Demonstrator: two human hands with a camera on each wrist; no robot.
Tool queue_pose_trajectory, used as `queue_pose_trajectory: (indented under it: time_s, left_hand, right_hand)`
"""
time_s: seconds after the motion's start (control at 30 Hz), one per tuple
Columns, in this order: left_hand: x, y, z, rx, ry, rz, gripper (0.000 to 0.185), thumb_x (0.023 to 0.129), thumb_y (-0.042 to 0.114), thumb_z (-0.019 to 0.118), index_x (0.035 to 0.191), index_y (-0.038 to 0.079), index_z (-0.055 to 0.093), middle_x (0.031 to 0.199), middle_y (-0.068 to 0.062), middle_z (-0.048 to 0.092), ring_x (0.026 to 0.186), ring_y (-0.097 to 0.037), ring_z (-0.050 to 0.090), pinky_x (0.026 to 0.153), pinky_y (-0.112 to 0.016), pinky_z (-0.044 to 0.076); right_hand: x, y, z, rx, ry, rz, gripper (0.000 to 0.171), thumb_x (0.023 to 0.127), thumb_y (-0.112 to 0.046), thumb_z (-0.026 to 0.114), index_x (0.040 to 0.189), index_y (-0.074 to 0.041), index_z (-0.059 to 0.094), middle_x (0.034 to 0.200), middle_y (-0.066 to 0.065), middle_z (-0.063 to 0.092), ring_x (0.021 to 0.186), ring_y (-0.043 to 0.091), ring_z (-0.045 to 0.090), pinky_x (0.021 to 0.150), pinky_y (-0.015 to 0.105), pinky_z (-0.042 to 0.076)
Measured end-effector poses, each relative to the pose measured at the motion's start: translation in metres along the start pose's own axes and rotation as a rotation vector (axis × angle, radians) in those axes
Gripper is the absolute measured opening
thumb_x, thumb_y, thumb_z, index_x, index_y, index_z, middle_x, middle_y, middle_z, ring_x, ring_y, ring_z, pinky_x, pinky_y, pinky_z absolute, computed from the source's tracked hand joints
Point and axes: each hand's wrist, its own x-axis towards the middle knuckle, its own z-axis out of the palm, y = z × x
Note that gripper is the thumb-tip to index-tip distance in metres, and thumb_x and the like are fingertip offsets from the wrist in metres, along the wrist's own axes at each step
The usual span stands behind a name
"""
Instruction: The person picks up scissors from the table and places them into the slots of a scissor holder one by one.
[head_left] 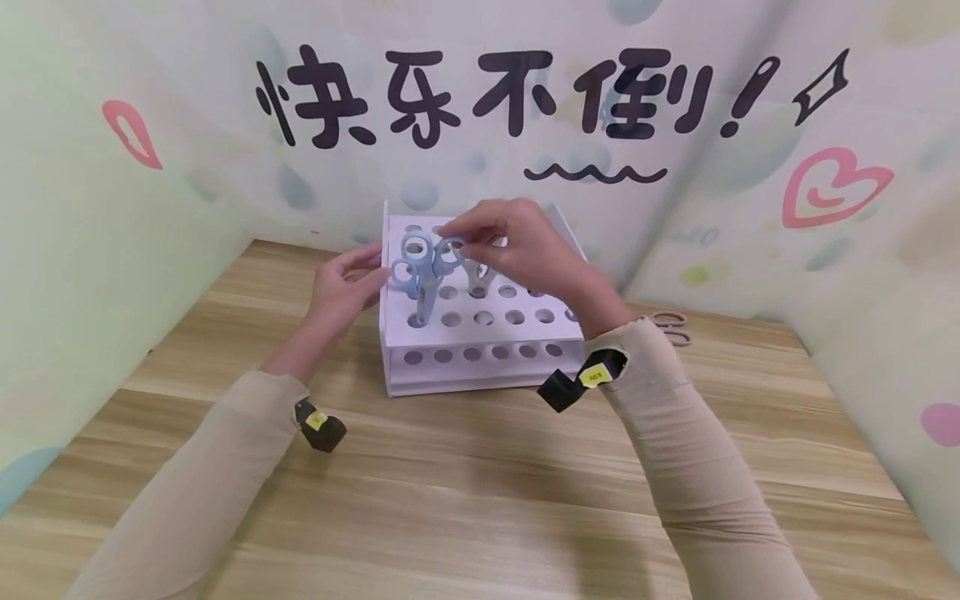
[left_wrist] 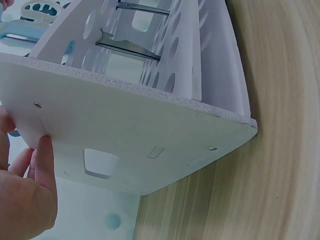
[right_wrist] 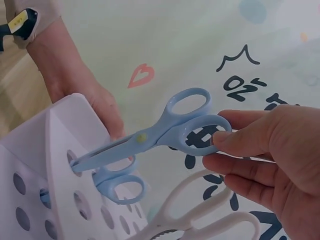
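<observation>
Beige sleeves point(head_left: 720, 467) above the desk point(head_left: 390, 500), blue scissors point(right_wrist: 150, 136) at a white rack point(head_left: 467, 335)

Nearest, both sleeves slant forward over the wood-grained surface, with black units point(head_left: 322, 428) bearing yellow labels at the wrists. Farther on stands the rack, its top panel pierced by rows of round holes.

The left hand point(head_left: 337, 290) touches the outer face of the rack's left side panel point(left_wrist: 125, 125), its fingers fairly straight against the board. Across the top, the right hand point(head_left: 528, 242) has its thumb and fingers clamped on one ring of the blue scissors. These tilt above the rack, tip down at the leftmost hole of the front row; how deep the tip goes cannot be told.

A second blue pair point(right_wrist: 103, 181) stands handles up just beside them, and white scissors point(right_wrist: 175, 220) stand to the right. Metal blades point(left_wrist: 132, 48) show beneath the top panel.

Brownish scissors point(head_left: 671, 326) lie on the desk to the right of the rack. Behind everything hangs a pale backdrop point(head_left: 225, 50) with black lettering point(head_left: 515, 107).
</observation>
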Motion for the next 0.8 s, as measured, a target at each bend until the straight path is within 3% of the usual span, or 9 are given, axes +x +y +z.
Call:
queue_pose_trajectory:
  time_s: [0.27, 0.8]
  left_hand:
    - [0.001, -0.001, 0.001, 0.000, 0.011, 0.001, 0.047, 0.086, 0.012, 0.063, 0.131, 0.011, 0.050, 0.123, -0.010, 0.048, 0.096, -0.016, 0.055, 0.077, -0.023, 0.054]
    - [0.000, -0.001, 0.002, -0.012, 0.023, 0.013, 0.046, 0.086, 0.009, 0.062, 0.130, 0.010, 0.051, 0.122, -0.010, 0.049, 0.092, -0.014, 0.056, 0.075, -0.020, 0.054]
  right_hand:
    - [-0.003, 0.009, 0.020, -0.005, -0.071, -0.031, 0.026, 0.081, 0.005, 0.064, 0.106, -0.003, 0.068, 0.094, 0.005, 0.067, 0.082, 0.009, 0.059, 0.076, 0.020, 0.051]
    - [-0.004, 0.028, 0.043, 0.014, -0.155, 0.081, 0.027, 0.081, 0.006, 0.063, 0.105, -0.006, 0.069, 0.102, 0.001, 0.067, 0.087, 0.008, 0.060, 0.078, 0.019, 0.051]
